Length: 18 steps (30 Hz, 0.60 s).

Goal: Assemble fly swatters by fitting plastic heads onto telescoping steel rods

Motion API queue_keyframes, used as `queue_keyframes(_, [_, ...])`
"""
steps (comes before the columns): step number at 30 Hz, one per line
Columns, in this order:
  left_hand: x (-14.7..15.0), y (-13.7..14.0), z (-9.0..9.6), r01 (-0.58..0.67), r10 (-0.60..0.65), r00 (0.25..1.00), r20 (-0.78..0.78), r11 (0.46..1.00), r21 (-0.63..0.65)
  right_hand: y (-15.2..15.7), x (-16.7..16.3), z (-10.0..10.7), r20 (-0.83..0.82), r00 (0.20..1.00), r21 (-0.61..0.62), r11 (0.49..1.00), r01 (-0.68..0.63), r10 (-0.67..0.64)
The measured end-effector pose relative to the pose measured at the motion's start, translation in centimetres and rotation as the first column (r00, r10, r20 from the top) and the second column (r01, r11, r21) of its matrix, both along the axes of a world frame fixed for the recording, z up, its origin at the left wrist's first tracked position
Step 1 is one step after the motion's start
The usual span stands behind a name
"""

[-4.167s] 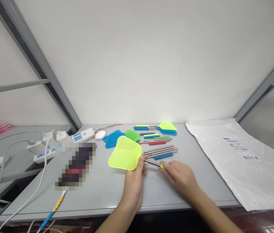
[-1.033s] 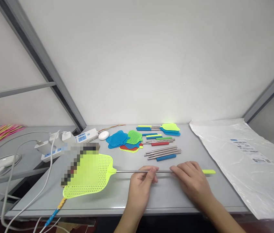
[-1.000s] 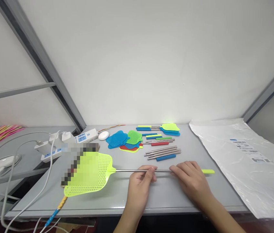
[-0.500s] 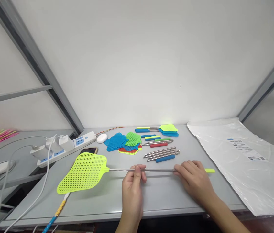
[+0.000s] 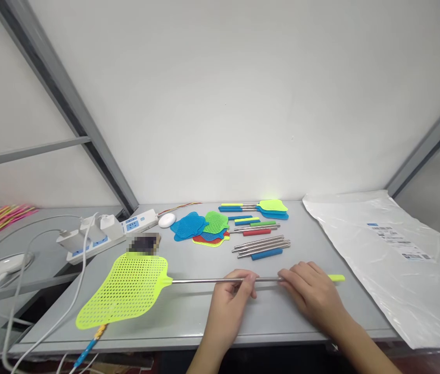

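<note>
A yellow-green fly swatter (image 5: 128, 291) with a thin metal telescopic rod lies across in front of me, its perforated head to the left. Around the middle of the rod, my left hand (image 5: 235, 296) is closed with thumb and fingers. My right hand (image 5: 311, 291) grips the rod's right part, and the yellow-green handle (image 5: 335, 278) sticks out beyond it. Behind my hands lie several bare metal rods (image 5: 261, 245) with a blue handle sleeve (image 5: 266, 254). Loose swatter heads (image 5: 190, 226) in blue, green, red and yellow-green are piled further left.
Collapsed swatters (image 5: 272, 206) lie at the back by the wall. A white plastic bag (image 5: 375, 265) covers the table's right side. On the left are a power strip (image 5: 137, 222) with plugs and white cables, a pixelated phone (image 5: 144, 243) and a round white object (image 5: 167, 221).
My left hand has slid right along the rod, closer to my right hand. The swatter's head has shifted left and a little nearer. My right hand stays about where it was.
</note>
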<state>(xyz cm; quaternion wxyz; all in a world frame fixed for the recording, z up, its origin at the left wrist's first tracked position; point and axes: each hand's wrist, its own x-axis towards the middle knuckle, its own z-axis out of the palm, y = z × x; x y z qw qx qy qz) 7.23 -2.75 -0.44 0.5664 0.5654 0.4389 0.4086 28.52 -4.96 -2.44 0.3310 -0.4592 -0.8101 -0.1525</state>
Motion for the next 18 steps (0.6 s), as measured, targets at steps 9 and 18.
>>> queue_keyframes(9, [-0.05, -0.23, -0.58, -0.094, 0.093, 0.996, 0.016, 0.991, 0.090, 0.17, -0.40, 0.19, -0.010, 1.000, 0.026, 1.000, 0.007, -0.007])
queue_keyframes(18, [0.07, -0.98, -0.47, -0.457, 0.439, 0.873, 0.211, 0.889, 0.040, 0.28, -0.60, 0.10, -0.029, 0.999, 0.018, 1.000, 0.019, -0.019])
